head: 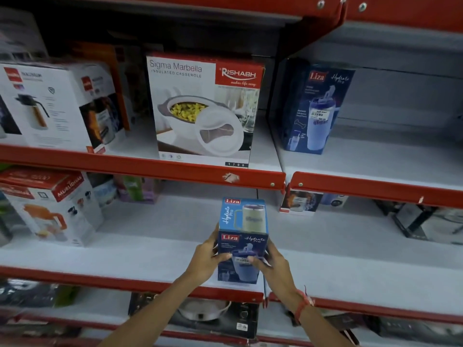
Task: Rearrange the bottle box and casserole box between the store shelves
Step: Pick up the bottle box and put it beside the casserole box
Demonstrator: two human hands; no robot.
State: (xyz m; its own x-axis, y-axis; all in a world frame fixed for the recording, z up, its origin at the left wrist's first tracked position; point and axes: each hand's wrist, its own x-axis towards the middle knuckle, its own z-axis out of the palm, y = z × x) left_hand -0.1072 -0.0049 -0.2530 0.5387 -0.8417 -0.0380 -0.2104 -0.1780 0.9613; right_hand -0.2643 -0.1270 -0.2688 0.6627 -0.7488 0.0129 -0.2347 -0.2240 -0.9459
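Observation:
A blue Liza bottle box stands upright near the front edge of the middle shelf. My left hand grips its left side and my right hand grips its right side. One shelf up stands the white and red casserole box, apart from both hands. A second blue Liza bottle box stands to its right on the neighbouring upper shelf.
White flask boxes fill the upper shelf's left. A jug box sits at the middle shelf's left; small boxes and a dark box sit to the right. Red shelf lips run across. A cookware box lies below.

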